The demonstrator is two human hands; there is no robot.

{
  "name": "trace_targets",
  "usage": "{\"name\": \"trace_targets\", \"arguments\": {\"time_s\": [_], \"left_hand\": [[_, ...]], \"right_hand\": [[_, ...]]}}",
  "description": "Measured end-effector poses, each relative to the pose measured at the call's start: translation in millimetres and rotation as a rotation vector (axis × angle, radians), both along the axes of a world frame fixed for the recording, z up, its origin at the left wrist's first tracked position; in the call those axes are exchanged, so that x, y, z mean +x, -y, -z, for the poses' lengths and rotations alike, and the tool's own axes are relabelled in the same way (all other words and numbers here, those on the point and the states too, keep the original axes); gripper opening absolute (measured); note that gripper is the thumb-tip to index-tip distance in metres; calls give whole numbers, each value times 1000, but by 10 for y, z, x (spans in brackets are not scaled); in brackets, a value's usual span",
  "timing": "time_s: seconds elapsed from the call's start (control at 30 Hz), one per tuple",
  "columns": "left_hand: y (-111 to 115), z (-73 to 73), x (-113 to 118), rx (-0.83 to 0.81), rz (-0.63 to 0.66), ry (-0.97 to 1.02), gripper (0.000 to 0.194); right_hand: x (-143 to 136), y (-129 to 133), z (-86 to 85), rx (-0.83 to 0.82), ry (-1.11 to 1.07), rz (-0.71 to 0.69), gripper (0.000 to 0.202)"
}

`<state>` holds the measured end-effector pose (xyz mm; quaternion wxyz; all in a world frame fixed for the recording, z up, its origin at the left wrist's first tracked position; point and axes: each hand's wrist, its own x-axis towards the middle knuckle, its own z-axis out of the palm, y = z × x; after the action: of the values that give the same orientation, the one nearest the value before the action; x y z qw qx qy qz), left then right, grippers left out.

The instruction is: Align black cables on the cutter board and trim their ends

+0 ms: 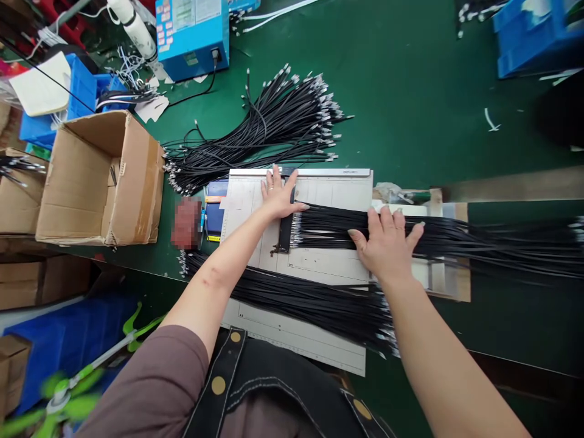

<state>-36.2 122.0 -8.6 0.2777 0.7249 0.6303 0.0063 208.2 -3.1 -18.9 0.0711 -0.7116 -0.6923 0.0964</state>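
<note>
My left hand lies with fingers spread over the upper end of a black bar on a pale, ruled cutting board. Its thumb reaches the near ends of a flat row of black cables, whose metal tips line up beside the bar. Flat on top of this row, further right, rests my right hand with its fingers apart. The cables run on under it to the right, past the board. Another bundle of black cables lies across the lower part of the board, partly behind my left forearm.
A big heap of black cables lies behind the board. At left stand an open cardboard box and blue bins; a blue machine is at the back. A green fan is at lower left, a blue crate at upper right.
</note>
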Motion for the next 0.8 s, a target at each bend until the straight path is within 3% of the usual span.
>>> {"name": "trace_targets", "arguments": {"time_s": [0.2, 0.37, 0.5, 0.6, 0.8], "left_hand": [[-8, -63, 16, 1, -55, -3, 113], [-63, -221, -62, -139, -45, 17, 120], [-110, -322, -104, -164, -170, 38, 112], [-109, -289, -38, -102, -220, 12, 110], [-90, -145, 54, -78, -142, -10, 114]], "right_hand": [[18, -12, 2, -20, 1, -12, 68], [45, -12, 32, -2, 5, -39, 65], [41, -8, 45, 22, 1, -39, 65], [37, -5, 52, 17, 5, -32, 65], [55, 7, 78, 16, 16, -39, 65]]}}
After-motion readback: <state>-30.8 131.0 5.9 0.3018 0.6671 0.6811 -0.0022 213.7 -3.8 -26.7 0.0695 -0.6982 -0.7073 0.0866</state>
